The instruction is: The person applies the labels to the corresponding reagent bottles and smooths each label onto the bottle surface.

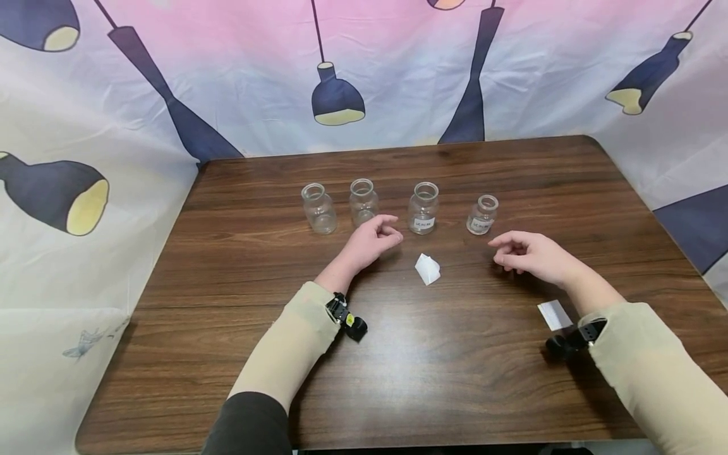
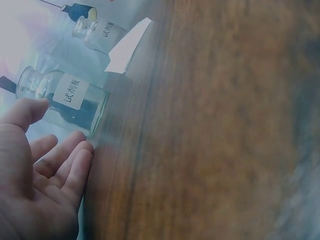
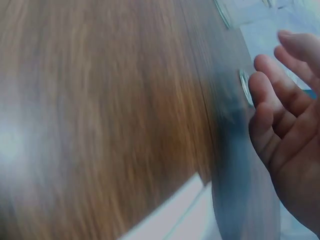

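Four clear glass jars stand upright in a row, so several share the table's far half. My left hand (image 1: pixel 368 243), fingers loosely bent and holding nothing, is in front of the second jar from the left (image 1: pixel 364 197) and covers part of its base. To its right is a labelled jar (image 1: pixel 423 210), which the left wrist view shows beyond the fingertips as a labelled jar (image 2: pixel 70 95). My right hand (image 1: pixel 531 256), loosely curled and empty, hovers just right of the small labelled jar (image 1: pixel 482 215). Between the hands lies a folded white paper (image 1: pixel 428 269).
A white paper strip (image 1: pixel 554 315) lies beside the right wrist. The leftmost jar (image 1: pixel 320 210) carries no visible label. The brown wooden table (image 1: pixel 432 379) meets a fabric backdrop (image 1: pixel 273 107) with printed lamps along its back and sides.
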`<state>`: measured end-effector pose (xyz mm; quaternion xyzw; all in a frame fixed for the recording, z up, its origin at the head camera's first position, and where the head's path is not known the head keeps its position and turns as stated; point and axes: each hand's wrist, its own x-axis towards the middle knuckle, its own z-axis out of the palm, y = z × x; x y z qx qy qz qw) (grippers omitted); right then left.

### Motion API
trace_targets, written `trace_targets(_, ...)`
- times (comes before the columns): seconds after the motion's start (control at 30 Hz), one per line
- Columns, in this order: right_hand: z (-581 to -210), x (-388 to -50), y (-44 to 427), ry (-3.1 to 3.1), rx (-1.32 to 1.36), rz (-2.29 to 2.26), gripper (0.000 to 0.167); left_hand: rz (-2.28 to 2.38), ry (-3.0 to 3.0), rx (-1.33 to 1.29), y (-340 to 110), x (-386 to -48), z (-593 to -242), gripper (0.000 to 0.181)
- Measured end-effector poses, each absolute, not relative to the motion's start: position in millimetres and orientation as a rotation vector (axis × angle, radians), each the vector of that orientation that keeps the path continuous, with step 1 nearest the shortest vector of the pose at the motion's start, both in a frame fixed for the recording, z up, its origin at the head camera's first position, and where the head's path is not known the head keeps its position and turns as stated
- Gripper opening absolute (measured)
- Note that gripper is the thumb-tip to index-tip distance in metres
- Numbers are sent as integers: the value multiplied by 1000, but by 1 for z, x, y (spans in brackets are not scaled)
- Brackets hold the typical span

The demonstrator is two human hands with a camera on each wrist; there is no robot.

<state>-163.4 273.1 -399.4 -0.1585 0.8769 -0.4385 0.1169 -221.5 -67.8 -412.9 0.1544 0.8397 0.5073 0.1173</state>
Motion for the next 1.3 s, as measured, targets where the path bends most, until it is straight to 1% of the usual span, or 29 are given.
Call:
trace_targets(0.27, -395, -156, 292, 2607, -468, -1100, 35, 1477, 2450, 475, -69, -222, -416, 45)
trace_targets(0.63, -393, -146, 319, 2615, -457, -957, 34, 1488, 2433, 482, -69, -223, -418, 44)
trace_targets(0.9, -394, -138, 339, 2625, -483, -917, 40, 1501, 2427, 480, -68, -223, -417, 43)
trace_targets(1.17, -399, -130, 346, 2672, -572, -908, 40, 1498, 2437, 458, -70, -224, -417, 43)
trace_targets(1.3, -401, -126, 348, 2699, -617, -868, 42, 1499, 2441, 455, -68, -225, -417, 44)
